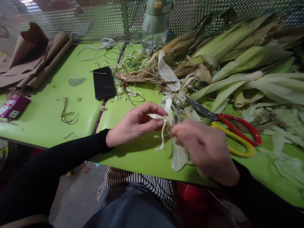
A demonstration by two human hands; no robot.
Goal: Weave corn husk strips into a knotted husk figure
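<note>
Plainly, the left arm comes in low across the near edge of the table (pixel 49 123), black sleeve to the wrist, and the left hand (pixel 137 122) points rightward, thumb and fingers pinching pale husk strips (pixel 166 118) close to their knotted middle. The strips sit just above the table between both hands, some ends upward, one thin end curling down. The right hand (pixel 201 145) reaches in from the lower right, knuckles up and fingers bent towards the knot — whether it grips a strip, I cannot tell

At the far left, brown paper (pixel 45 60) and a purple box (pixel 14 107) lie well apart from the hands. A phone (pixel 104 83) rests beyond the left wrist, and green surface shows between the two. Past the strips, husk scraps and a heap of corn husks (pixel 251 60) crowd the far side. Scissors (pixel 215 117) lie just beside the right hand, limiting room there, blades pointing up and left

The box is cut off by the left border, the bottle (pixel 155 25) by the top; the right hand is blurred, its fingertips hard to make out, and it covers part of the yellow handle
</note>
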